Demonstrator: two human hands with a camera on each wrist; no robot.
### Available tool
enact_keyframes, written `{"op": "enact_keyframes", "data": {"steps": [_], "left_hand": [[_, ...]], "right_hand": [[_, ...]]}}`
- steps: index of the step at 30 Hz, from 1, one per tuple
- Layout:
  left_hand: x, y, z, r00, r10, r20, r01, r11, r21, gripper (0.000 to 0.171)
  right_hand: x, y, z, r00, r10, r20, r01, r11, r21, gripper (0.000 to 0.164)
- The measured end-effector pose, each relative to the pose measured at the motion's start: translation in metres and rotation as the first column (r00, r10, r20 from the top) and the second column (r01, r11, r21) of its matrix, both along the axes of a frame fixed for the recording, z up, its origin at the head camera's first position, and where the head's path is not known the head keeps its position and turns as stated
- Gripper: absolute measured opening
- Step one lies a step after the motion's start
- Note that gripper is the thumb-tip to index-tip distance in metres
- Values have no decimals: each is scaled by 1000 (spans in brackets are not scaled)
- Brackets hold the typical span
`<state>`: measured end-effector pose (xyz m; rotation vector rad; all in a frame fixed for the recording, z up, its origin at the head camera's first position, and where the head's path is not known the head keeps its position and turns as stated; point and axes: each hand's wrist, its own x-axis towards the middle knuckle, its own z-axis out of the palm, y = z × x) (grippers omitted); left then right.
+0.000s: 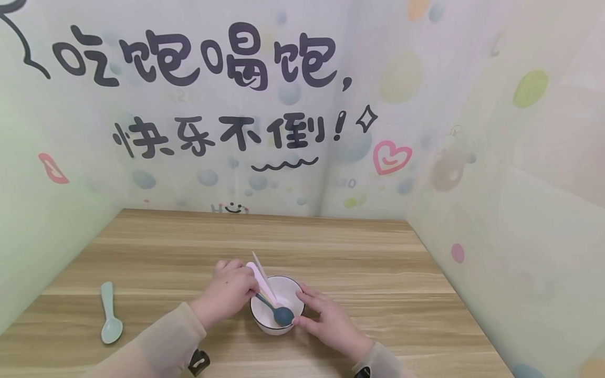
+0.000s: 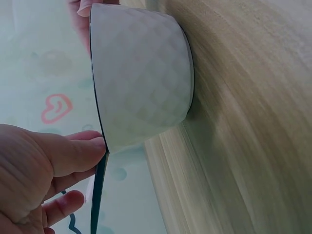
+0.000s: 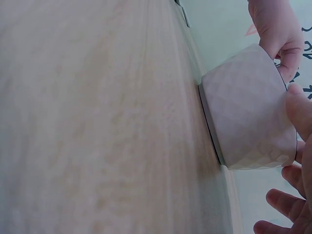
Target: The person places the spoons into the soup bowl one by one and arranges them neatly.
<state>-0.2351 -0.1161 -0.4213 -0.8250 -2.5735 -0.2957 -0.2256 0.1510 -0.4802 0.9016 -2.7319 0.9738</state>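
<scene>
A white bowl (image 1: 272,331) with a dark rim and a diamond-patterned outside stands on the table. My left hand (image 1: 230,290) is at its left rim and pinches the handle of a dark blue spoon (image 1: 284,316), whose head lies over the inside of the bowl. On the opposite side, my right hand (image 1: 329,321) holds the bowl, thumb at the near rim and fingers farther back. A pale pink handle (image 1: 258,275) and a slim white pointed handle (image 1: 257,261) lean out of the bowl at the back left; their lower ends are partly hidden.
A light green spoon (image 1: 111,320) lies on the wooden table (image 1: 378,262) at the left, head towards me. Printed wall panels (image 1: 293,194) rise behind and at both sides of the table. Dark bands (image 1: 199,362) show at both wrists.
</scene>
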Motion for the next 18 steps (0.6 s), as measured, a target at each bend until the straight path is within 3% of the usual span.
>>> {"op": "enact_keyframes", "data": {"steps": [9,18], "left_hand": [[-1,1,-1,999,22,-27,-21,999,45,18],[2,-4,-1,997,71,25,-72,994,77,16]], "right_hand": [[0,0,-1,1000,-2,2,2,1000,3,65],[0,0,0,1000,3,-8,-3,1000,5,64]]}}
